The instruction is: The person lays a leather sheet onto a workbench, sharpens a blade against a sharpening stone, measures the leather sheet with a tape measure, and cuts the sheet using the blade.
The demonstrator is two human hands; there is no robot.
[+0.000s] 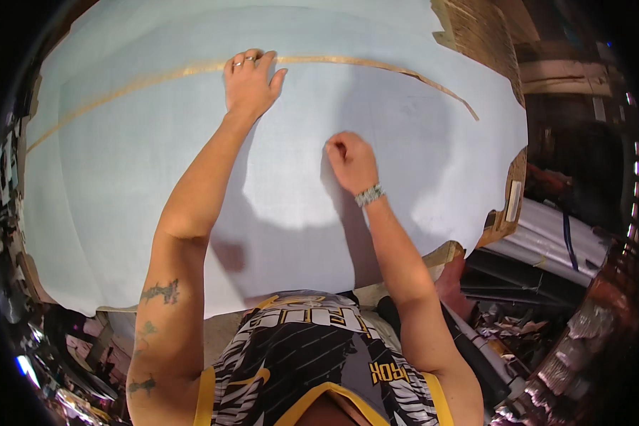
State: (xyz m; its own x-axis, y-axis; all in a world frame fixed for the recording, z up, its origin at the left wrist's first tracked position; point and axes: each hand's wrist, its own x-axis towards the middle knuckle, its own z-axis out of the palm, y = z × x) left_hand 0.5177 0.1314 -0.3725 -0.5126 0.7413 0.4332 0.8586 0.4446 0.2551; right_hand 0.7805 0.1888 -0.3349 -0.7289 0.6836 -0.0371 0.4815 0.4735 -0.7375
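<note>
A large pale blue sheet [291, 263] with uneven edges lies spread before me. Across its far part runs a long, thin tan strip [334, 59], bowed in this view, its right end bent towards me. My left hand [252, 85], with rings on its fingers, rests flat over the strip near its middle, fingers stretched and slightly apart. Nearer to me and to the right, my right hand [353, 163] is over the sheet with its fingers curled together. Whatever it holds, if anything, is hidden. A patterned band [369, 194] circles the right wrist.
Worn wooden board [476, 32] shows past the sheet's far right edge. At the right lie pale rolls [561, 238] with a dark blue tie round them, above dark rolls. Scraps and clutter [511, 326] sit below these. More clutter [71, 362] lines the lower left.
</note>
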